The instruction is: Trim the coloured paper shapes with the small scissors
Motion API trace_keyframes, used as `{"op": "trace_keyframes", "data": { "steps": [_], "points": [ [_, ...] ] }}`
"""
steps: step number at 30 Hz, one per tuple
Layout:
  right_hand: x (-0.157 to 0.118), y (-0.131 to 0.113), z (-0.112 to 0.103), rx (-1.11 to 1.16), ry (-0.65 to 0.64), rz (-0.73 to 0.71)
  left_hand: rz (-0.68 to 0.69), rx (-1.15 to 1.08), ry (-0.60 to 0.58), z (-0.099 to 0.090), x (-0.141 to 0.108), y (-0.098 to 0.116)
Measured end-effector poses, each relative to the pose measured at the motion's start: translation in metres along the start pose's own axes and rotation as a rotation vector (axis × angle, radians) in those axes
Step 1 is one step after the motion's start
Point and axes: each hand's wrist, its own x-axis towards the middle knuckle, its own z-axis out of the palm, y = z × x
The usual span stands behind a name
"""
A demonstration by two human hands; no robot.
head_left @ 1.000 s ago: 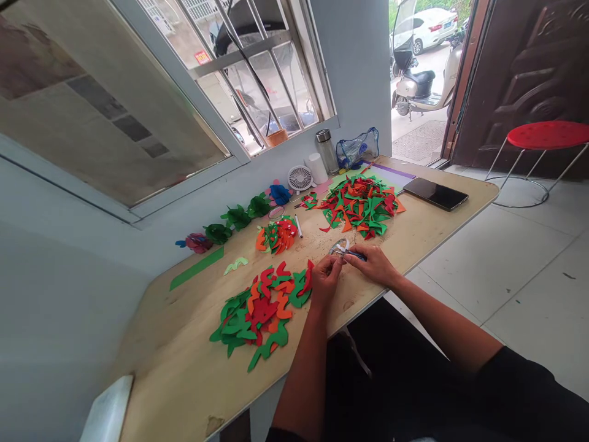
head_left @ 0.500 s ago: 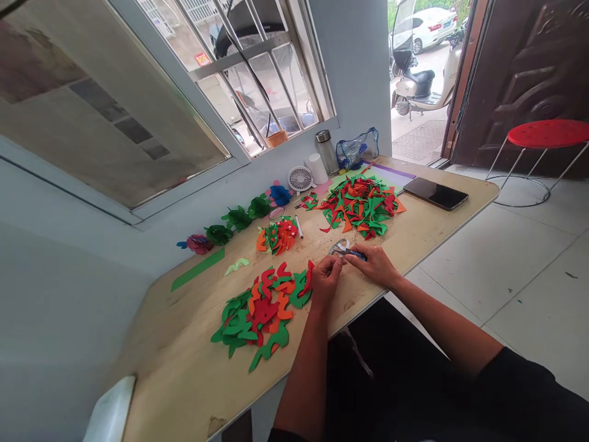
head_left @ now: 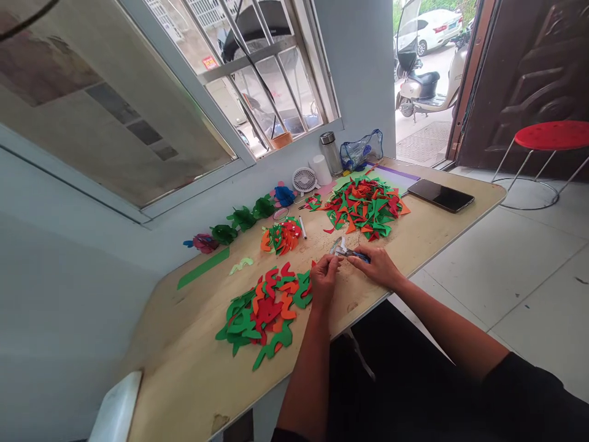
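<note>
My right hand [head_left: 376,265] is closed round the dark blue handles of a pliers-like tool [head_left: 358,253], whose metal head points left. Close beside that head, my left hand [head_left: 326,275] pinches something small that I cannot make out. A pale strip or ring [head_left: 335,245] shows just beyond my left fingertips. To the left of my left hand lies a pile of green, red and orange wavy cutouts [head_left: 267,311]. Beyond my hands is a heap of pointed red and green scraps [head_left: 363,205].
A phone [head_left: 440,194] lies at the table's right. Along the wall stand a small fan [head_left: 304,180], a white cup [head_left: 321,170] and a bottle [head_left: 331,153]. A marker [head_left: 302,227] lies beside a smaller cutout pile [head_left: 281,236]. A red stool [head_left: 554,135] stands beyond the table.
The view has shifted slightly. My left fingertips have drawn a little away from the tool's head, which stays in my right hand.
</note>
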Motion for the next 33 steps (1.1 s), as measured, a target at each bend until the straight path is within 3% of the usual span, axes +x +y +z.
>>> {"op": "trace_keyframes", "data": {
  "steps": [18,33],
  "points": [
    [-0.0014,-0.0039,-0.0019,0.012,-0.044,-0.038,0.002,0.003,-0.027,0.0003,0.0007,0.0055],
    [-0.0034,-0.0023,0.0002,-0.045,-0.001,-0.003,0.022,0.022,-0.031,0.0,0.0009,0.0037]
  ]
}}
